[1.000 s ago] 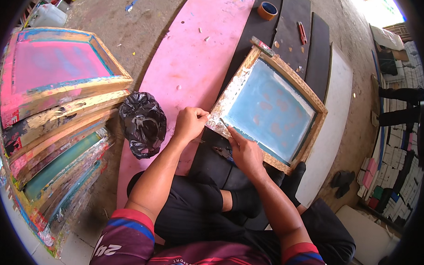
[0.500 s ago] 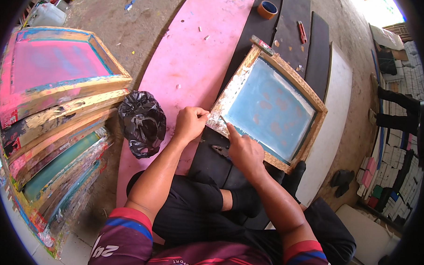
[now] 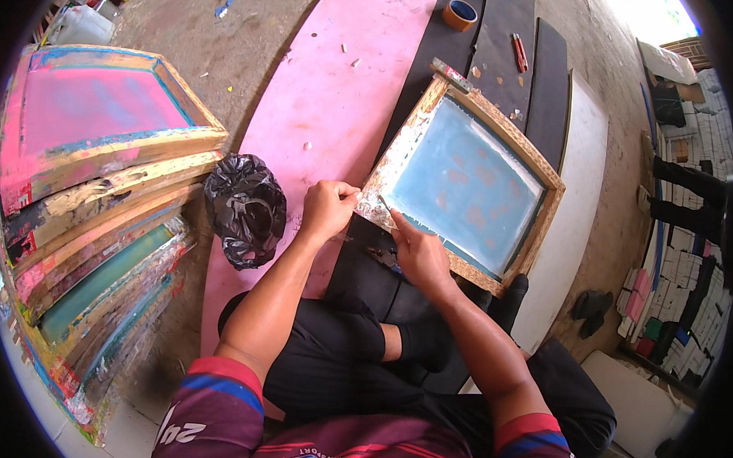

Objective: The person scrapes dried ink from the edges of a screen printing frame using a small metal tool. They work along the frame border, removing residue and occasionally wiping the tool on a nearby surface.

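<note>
A wooden screen-printing frame (image 3: 535, 263) with blue mesh (image 3: 465, 180) lies tilted in front of me, its mesh blotched brown. At its near left corner, my left hand (image 3: 328, 207) is closed in a pinch; whatever lies between thumb and finger is too small to name. My right hand (image 3: 420, 255) rests by the near edge with its index finger pointing at that corner and the other fingers curled. A thin dark sliver shows by its fingertip, too small to make out. Whitish flaking residue covers the corner between both hands.
A black plastic bag (image 3: 246, 213) sits on the pink board (image 3: 331, 90) to my left, beside a stack of paint-stained frames (image 3: 110, 159). An orange tape roll (image 3: 459, 15) and a red cutter knife (image 3: 519, 53) lie on dark boards. A person's legs (image 3: 690, 196) show at right.
Both hands have shifted very slightly up and left, keeping nearly the same pose at the frame's corner. Nothing else has visibly moved beyond a small shift of the whole view.
</note>
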A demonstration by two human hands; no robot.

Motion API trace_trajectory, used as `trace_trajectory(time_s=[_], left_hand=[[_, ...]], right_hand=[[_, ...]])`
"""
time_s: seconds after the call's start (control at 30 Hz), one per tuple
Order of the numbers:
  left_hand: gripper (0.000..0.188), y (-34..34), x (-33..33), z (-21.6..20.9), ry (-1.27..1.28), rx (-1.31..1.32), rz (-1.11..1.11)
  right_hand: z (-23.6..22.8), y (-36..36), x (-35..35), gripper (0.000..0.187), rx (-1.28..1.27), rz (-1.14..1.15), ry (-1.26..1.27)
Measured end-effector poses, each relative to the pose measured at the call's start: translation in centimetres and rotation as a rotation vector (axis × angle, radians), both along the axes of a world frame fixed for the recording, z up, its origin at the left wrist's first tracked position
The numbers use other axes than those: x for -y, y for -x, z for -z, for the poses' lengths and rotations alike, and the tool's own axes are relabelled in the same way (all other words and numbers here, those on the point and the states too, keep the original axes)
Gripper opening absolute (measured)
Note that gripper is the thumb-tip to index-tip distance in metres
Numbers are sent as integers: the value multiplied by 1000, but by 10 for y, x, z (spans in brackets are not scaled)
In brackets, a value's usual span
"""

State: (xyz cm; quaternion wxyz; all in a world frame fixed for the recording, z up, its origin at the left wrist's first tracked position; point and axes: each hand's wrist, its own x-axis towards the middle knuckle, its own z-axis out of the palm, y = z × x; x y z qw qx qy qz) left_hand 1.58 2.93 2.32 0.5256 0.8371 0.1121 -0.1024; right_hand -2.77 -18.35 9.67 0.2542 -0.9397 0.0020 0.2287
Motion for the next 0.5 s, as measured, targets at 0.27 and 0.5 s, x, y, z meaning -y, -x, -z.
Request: trace_trajectory(time_s=[0.27, 0.5], left_hand=[[23, -3, 4, -6, -5, -26, 30], [18, -2, 2, -10, -36, -26, 19]], right_hand=[[49, 2, 22, 43, 53, 159, -501], [20, -6, 21, 43, 28, 22, -247]])
